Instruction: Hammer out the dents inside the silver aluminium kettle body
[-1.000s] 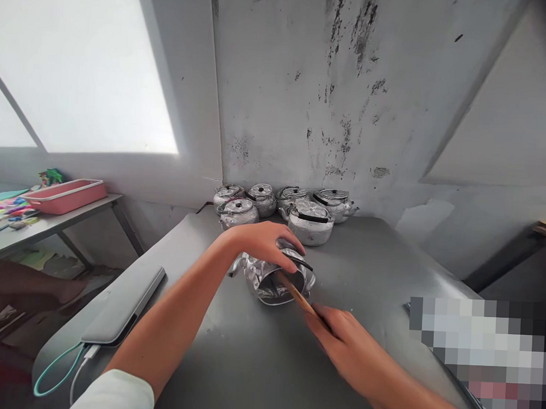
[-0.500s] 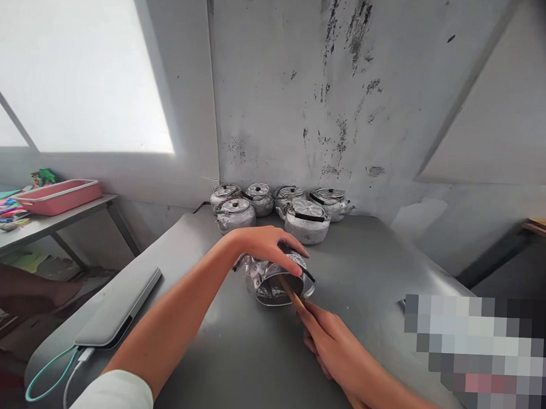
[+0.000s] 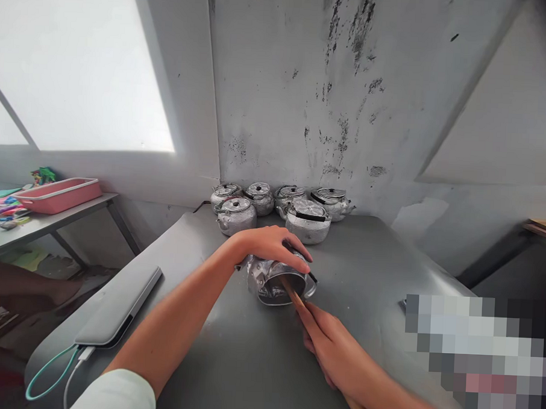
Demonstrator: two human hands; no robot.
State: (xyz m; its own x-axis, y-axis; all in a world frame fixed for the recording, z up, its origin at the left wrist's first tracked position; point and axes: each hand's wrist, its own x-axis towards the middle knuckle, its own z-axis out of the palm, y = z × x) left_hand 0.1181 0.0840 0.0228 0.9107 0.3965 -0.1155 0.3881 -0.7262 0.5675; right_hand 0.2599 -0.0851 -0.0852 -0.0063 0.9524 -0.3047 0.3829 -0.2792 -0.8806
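Note:
A small silver kettle (image 3: 269, 283) lies on its side on the grey metal table (image 3: 248, 360), its open mouth turned toward me. My left hand (image 3: 273, 247) is clamped over the top of the kettle, fingers curled round its body. My right hand (image 3: 334, 346) is closed on a wooden stick (image 3: 296, 297), whose far end reaches into the kettle's mouth. The stick's near end shows below my right wrist.
Several silver kettles (image 3: 306, 218) with lids stand in a cluster at the table's back edge against the stained wall. A flat grey device (image 3: 119, 309) with a teal cable lies at the left. A pink tray (image 3: 58, 195) sits on a side table at far left.
My right hand has pushed the stick forward, deeper into the kettle. The left hand keeps its hold, and the kettle has shifted a little to the right.

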